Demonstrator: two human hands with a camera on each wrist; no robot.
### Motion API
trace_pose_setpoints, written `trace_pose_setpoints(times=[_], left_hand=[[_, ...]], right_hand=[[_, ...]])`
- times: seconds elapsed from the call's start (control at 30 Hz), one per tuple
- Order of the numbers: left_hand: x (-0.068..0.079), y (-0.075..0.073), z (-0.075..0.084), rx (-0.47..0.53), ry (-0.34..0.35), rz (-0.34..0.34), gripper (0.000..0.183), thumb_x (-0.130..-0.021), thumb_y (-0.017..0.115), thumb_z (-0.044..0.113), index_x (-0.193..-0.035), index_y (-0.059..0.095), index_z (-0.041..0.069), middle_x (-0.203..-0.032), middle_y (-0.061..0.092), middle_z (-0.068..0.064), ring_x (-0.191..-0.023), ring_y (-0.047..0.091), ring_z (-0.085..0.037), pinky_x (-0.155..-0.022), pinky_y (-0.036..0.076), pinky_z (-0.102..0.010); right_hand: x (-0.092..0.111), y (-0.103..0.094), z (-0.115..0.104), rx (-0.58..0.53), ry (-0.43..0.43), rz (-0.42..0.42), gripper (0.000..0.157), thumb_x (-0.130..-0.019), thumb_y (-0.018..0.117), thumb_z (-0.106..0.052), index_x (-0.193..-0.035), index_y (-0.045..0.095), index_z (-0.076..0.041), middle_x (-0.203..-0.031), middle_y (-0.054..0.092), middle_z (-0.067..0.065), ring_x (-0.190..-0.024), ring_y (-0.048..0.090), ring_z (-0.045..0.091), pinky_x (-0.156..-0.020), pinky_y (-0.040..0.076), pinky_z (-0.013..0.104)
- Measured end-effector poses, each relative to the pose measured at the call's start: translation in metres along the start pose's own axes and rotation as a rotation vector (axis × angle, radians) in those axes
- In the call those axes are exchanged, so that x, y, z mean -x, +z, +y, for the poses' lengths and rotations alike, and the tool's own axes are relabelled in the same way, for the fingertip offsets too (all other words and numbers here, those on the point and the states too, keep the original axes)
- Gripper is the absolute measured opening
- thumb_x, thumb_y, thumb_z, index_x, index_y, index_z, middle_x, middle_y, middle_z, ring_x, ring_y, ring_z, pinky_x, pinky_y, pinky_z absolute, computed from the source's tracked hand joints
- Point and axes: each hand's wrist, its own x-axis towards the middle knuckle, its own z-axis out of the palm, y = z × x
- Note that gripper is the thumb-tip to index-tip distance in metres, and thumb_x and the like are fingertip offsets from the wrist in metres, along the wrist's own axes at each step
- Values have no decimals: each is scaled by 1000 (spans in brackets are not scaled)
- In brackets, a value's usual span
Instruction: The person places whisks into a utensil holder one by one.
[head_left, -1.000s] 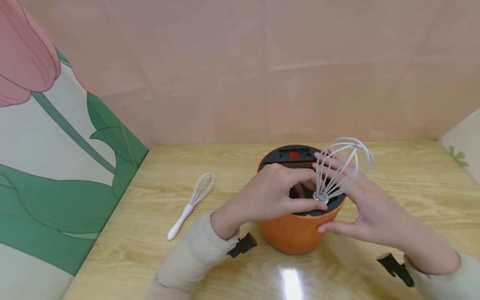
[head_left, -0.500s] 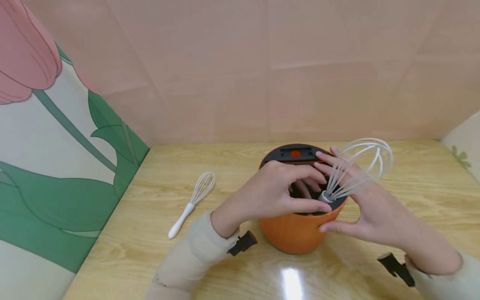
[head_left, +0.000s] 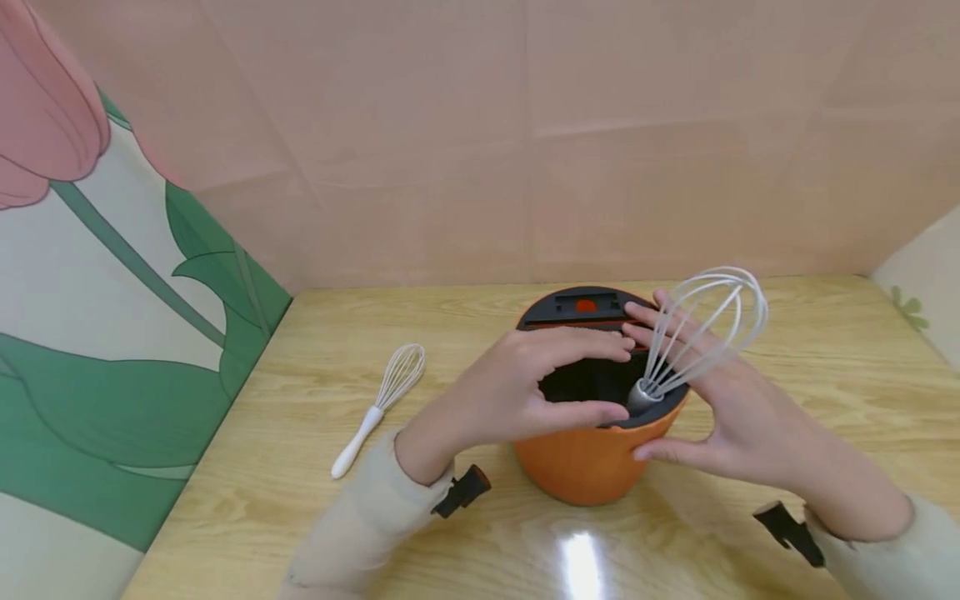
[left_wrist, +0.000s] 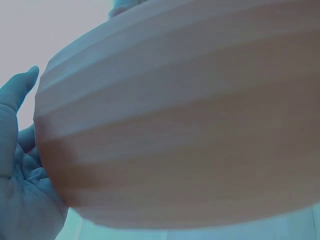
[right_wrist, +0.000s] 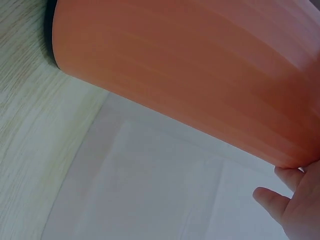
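An orange utensil holder (head_left: 585, 471) with a dark top stands on the table. A large wire whisk (head_left: 642, 398) leans to the right in it, balloon end up, its handle hidden inside. My left hand (head_left: 517, 383) is over the opening, thumb and fingers spread apart, with nothing between them. My right hand (head_left: 738, 433) holds the holder's right side, thumb against the front and fingers on the far rim, partly behind the whisk wires. In the left wrist view the holder's ribbed wall (left_wrist: 175, 125) covers most of the picture, with my left hand (left_wrist: 22, 185) by the rim.
A small white-handled whisk (head_left: 372, 418) lies on the wooden table (head_left: 262, 450), left of the holder. Behind the table rises a pink backdrop (head_left: 420, 150), and a tulip-print panel (head_left: 127, 400) borders it on the left.
My left hand has let go of the large whisk and drawn a little left. The whisk swung over to the right and now rests against the rim. My right hand stays put.
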Motion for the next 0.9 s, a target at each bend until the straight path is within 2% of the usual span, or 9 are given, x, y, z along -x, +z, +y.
trace_pose_setpoints(times=[0.17, 0.27, 0.47, 0.7, 0.77, 0.9], left_hand=[[9, -4, 0, -88, -1, -46, 66, -82, 82, 33, -136, 59, 4, -144, 58, -8, -145, 41, -20, -120, 28, -25], [12, -5, 1, -150, -48, -81, 79, -81, 81, 41, -145, 50, 7, -149, 52, -4, -151, 30, -19, -122, 27, -36], [21, -9, 1, -257, -146, -142, 99, -79, 77, 56, -157, 30, 18, -160, 36, 5, -155, 13, -14, -117, 28, -59], [34, -19, -3, -327, -240, -172, 106, -81, 72, 60, -161, 11, 25, -167, 14, 10, -155, -5, -12, -115, 21, -70], [38, -22, -5, -347, -262, -173, 105, -83, 59, 74, -161, 7, 26, -167, 9, 12, -155, -7, -13, -114, 20, -71], [46, -27, -7, -387, -302, -176, 106, -79, 23, 91, -161, 1, 28, -167, 1, 15, -155, -11, -14, -114, 16, -73]], right_hand=[[0, 0, 0, 8, -2, 2, 98, -80, 64, -70, -147, 43, -2, -161, 33, 8, -155, 13, 25, -124, 7, 22], [0, 0, 0, 2, -1, 0, 98, -80, 65, -69, -148, 43, -2, -161, 33, 9, -155, 13, 25, -124, 8, 21], [0, 0, 0, -7, 7, -2, 99, -79, 67, -68, -147, 43, -1, -161, 34, 9, -155, 14, 24, -124, 8, 21], [0, 0, -1, -3, 8, 3, 99, -79, 66, -69, -147, 44, 0, -160, 34, 9, -155, 14, 25, -124, 9, 20], [0, 0, -1, -3, 13, 2, 100, -78, 66, -69, -147, 43, 0, -161, 34, 9, -155, 14, 25, -124, 9, 20], [0, 0, -1, -7, 14, -1, 100, -78, 67, -69, -147, 43, 0, -161, 34, 9, -155, 14, 25, -124, 9, 20]])
